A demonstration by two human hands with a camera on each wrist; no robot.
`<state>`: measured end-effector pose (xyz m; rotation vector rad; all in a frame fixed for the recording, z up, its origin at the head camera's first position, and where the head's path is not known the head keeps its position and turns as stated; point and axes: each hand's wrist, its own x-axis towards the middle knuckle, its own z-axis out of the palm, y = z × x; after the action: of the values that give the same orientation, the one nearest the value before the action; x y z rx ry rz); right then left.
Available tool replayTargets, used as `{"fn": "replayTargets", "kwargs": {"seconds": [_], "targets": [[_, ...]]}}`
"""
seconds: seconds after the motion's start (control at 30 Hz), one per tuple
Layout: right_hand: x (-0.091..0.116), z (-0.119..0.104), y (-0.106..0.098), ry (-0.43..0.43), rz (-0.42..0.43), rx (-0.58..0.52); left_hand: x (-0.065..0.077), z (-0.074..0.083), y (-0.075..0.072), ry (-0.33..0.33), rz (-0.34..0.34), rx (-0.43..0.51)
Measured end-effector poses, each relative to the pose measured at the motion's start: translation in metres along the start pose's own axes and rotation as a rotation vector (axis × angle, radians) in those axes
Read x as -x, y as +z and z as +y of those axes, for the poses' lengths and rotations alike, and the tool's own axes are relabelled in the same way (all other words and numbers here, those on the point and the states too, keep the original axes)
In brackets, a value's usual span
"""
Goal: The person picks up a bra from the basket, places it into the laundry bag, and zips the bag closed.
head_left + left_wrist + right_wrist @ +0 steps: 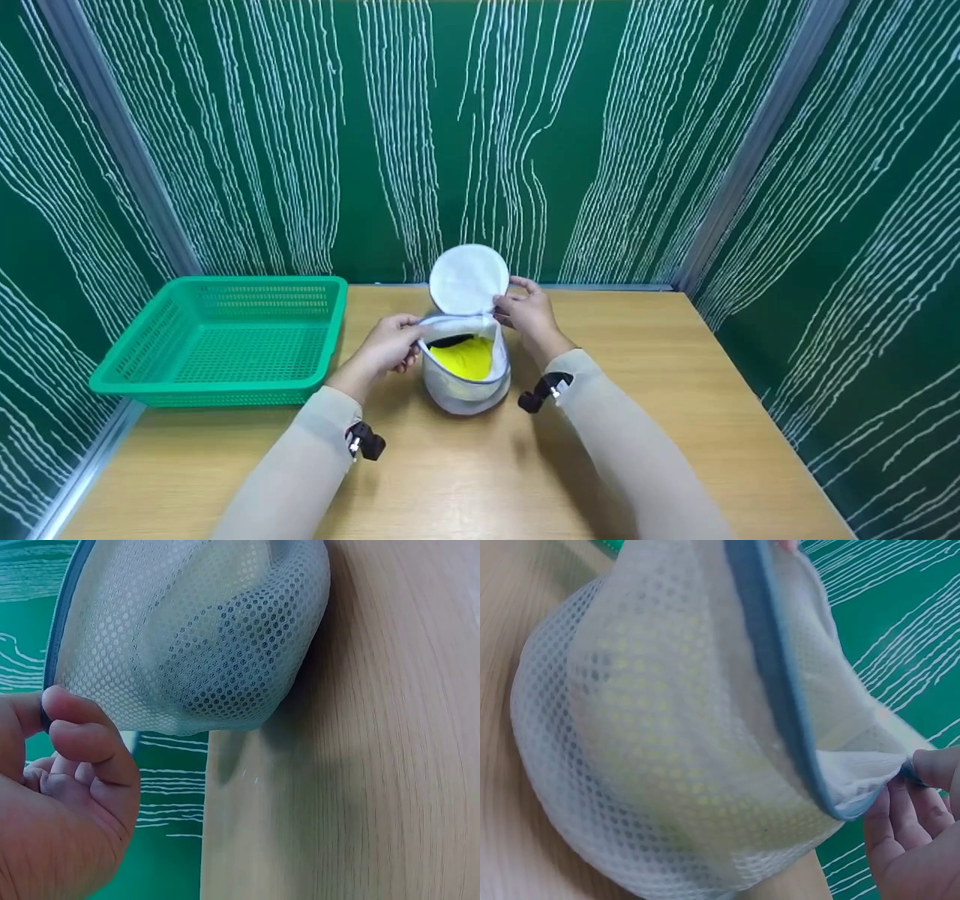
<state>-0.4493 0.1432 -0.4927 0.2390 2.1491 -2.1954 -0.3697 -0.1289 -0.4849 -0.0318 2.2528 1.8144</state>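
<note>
A white mesh laundry bag (461, 397) with a blue-grey zipper edge stands on the table, its round lid (469, 279) flipped up at the back. Inside lie a yellow cloth (469, 358) and something black (450, 340). My left hand (391, 343) pinches the left side of the rim between thumb and fingers; the left wrist view shows this grip at the zipper edge (56, 637). At the right rear, near where lid and body meet, my right hand (531, 315) pinches the zipper edge. Yellow shows through the mesh (645, 720) in the right wrist view.
A green plastic basket (225, 394) with slotted walls stands on the left of the wooden table (450, 480). Green panels (577, 150) with white wavy lines enclose the back and both sides.
</note>
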Motion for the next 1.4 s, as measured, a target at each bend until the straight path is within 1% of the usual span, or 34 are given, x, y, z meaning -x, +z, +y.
{"fn": "replayTargets", "kwargs": {"seconds": [0.13,0.33,0.43,0.5,0.6,0.73,0.83,1.0,1.13,1.23,1.3,1.4], "targets": [[0.003,-0.004,0.0,-0.02,-0.006,-0.054,0.001,-0.001,0.001,-0.022,0.05,-0.028],[0.006,-0.009,0.0,-0.083,-0.024,-0.108,0.0,-0.001,0.002,-0.037,0.201,-0.154],[0.007,-0.011,-0.001,-0.114,-0.029,-0.121,-0.002,-0.001,0.001,-0.041,0.237,-0.168],[0.008,-0.012,-0.002,-0.133,-0.038,-0.123,-0.002,-0.001,0.001,-0.042,0.238,-0.151],[0.011,-0.012,-0.003,-0.163,-0.051,-0.109,-0.003,-0.003,0.0,-0.043,0.236,-0.102],[0.013,-0.01,-0.004,-0.217,-0.057,-0.084,-0.003,-0.006,-0.001,-0.016,0.22,-0.007],[0.014,-0.007,-0.005,-0.261,-0.058,-0.059,-0.004,-0.008,-0.001,0.006,0.201,0.04],[0.017,-0.002,-0.006,-0.338,-0.069,0.009,-0.003,-0.008,-0.002,0.021,0.184,0.031],[0.022,0.006,-0.009,-0.446,-0.083,0.133,-0.001,-0.008,-0.002,-0.002,0.182,0.026],[0.025,0.013,-0.011,-0.514,-0.125,0.225,0.001,-0.007,-0.003,-0.031,0.202,0.052],[0.028,0.015,-0.012,-0.524,-0.163,0.255,0.001,-0.006,-0.003,-0.048,0.218,0.07],[0.032,0.018,-0.015,-0.498,-0.206,0.27,0.002,-0.006,-0.002,-0.071,0.23,0.087]]}}
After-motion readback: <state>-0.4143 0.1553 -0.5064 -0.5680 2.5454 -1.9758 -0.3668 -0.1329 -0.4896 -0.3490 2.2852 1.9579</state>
